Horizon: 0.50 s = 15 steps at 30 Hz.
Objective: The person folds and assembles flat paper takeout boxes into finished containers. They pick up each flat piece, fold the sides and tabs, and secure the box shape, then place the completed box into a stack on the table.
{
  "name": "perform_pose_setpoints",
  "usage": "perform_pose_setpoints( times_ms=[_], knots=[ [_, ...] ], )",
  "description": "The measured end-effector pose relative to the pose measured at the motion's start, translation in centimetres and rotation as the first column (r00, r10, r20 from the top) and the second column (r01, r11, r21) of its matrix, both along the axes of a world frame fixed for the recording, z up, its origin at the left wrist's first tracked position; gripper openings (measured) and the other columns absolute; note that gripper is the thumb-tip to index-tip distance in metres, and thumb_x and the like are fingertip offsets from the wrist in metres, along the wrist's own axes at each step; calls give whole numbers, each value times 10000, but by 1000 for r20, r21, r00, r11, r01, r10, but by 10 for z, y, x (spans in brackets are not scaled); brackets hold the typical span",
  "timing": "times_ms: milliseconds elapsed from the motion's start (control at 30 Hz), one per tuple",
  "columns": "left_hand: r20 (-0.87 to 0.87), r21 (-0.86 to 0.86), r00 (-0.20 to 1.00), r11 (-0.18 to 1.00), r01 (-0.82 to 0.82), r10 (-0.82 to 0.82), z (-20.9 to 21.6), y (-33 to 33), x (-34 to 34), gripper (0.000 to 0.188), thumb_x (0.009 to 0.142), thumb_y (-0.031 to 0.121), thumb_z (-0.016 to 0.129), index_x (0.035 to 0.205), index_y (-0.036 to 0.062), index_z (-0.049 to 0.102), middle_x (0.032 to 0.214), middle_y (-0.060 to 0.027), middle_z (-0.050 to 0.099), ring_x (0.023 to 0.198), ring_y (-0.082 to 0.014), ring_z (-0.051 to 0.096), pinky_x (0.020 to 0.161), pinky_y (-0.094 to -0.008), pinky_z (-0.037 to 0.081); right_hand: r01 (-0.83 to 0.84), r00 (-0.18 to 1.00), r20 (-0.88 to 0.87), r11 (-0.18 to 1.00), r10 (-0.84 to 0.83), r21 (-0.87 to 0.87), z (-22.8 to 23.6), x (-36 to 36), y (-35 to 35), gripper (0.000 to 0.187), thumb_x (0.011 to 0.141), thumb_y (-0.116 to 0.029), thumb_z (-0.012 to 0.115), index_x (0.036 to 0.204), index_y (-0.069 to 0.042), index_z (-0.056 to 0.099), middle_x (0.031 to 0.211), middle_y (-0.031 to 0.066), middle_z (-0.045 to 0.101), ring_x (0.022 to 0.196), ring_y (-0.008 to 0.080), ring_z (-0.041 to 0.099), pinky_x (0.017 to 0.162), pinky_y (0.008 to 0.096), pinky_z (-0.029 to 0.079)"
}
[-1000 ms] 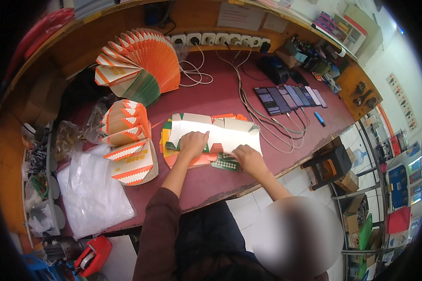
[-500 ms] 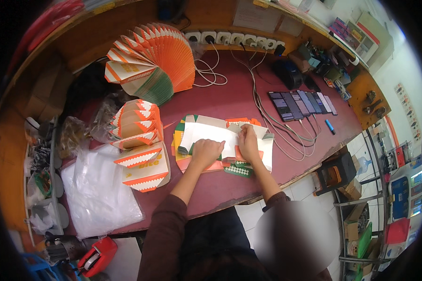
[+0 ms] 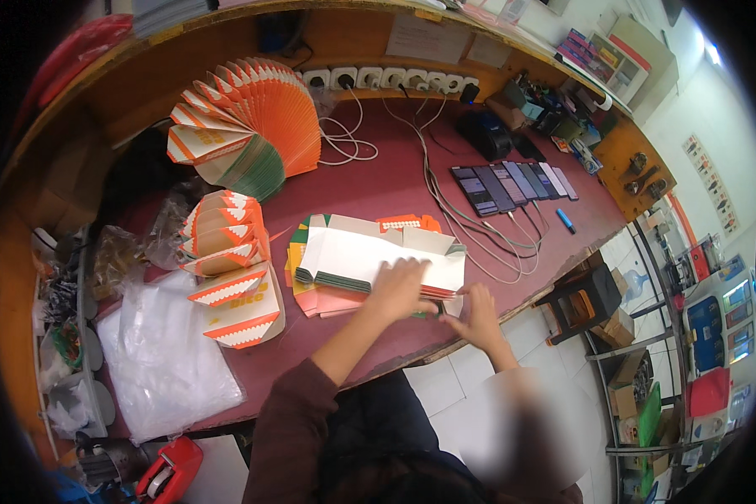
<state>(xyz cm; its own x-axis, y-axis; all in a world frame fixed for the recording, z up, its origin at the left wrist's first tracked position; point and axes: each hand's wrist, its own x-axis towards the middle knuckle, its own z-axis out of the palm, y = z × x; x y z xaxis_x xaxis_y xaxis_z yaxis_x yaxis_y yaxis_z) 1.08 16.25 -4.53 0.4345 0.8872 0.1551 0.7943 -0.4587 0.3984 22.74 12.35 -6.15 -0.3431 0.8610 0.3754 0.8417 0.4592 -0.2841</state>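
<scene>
A stack of flat cardboard box blanks [image 3: 344, 252], white face up with green and orange layered edges, lies before me on the table. My left hand [image 3: 399, 290] rests on its right front part with the fingers spread. Beside the stack's near right corner is my right hand [image 3: 480, 319], thumb and fingers apart and nothing seen in it. Under the white blanks, pink blanks [image 3: 328, 302] and yellow and green ones stick out on the left. An orange patterned blank [image 3: 407, 223] shows behind the stack.
Fanned orange and green boxes [image 3: 269, 118] stand at the far left, with more orange-white boxes [image 3: 235, 307] nearer. Plastic bags [image 3: 164, 353] cover the left front. Several phones [image 3: 512, 185], white cables [image 3: 433, 181] and a blue marker [image 3: 566, 221] lie on the right.
My left hand has slid right across the stack. The right hand has left the stack's right part and moved down to its near corner. The right-hand blanks now lie more in line. The view has shifted.
</scene>
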Motion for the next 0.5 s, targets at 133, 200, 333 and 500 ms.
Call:
perform_pose_setpoints(
  times_ms=[133,200,333,500],
  knots=[
    [10,-252,985,953,169,-172,-10,26,19,373,765,393,659,1000,104,659,949,-115,639,934,-273,604,795,-414,455,-44,995,93,999,46,-29,-14,8,-7,349,722,-251,733,966,-83,547,967,103,553,907,272,536,776,395,393],
    [180,-229,971,953,198,-158,-20,42,9,288,780,363,635,843,87,687,792,-135,654,774,-295,638,690,-356,491,-58,991,118,994,69,-97,-12,13,8,327,737,-224,727,971,-81,549,922,103,565,843,260,554,770,391,397],
    [307,-412,926,847,336,-218,-38,64,-6,301,805,341,612,937,78,679,814,-152,650,747,-283,609,708,-368,462,83,954,-184,800,-236,-595,-9,15,46,263,775,-180,695,971,-74,555,823,104,572,725,238,574,744,374,404],
    [280,-333,923,875,352,-265,-47,64,-3,316,806,346,611,946,70,676,813,-152,651,741,-275,608,706,-356,463,331,901,-261,938,-346,-99,-53,-16,51,307,844,-221,608,1077,-53,500,935,107,536,877,245,513,762,401,388]
  ],
)
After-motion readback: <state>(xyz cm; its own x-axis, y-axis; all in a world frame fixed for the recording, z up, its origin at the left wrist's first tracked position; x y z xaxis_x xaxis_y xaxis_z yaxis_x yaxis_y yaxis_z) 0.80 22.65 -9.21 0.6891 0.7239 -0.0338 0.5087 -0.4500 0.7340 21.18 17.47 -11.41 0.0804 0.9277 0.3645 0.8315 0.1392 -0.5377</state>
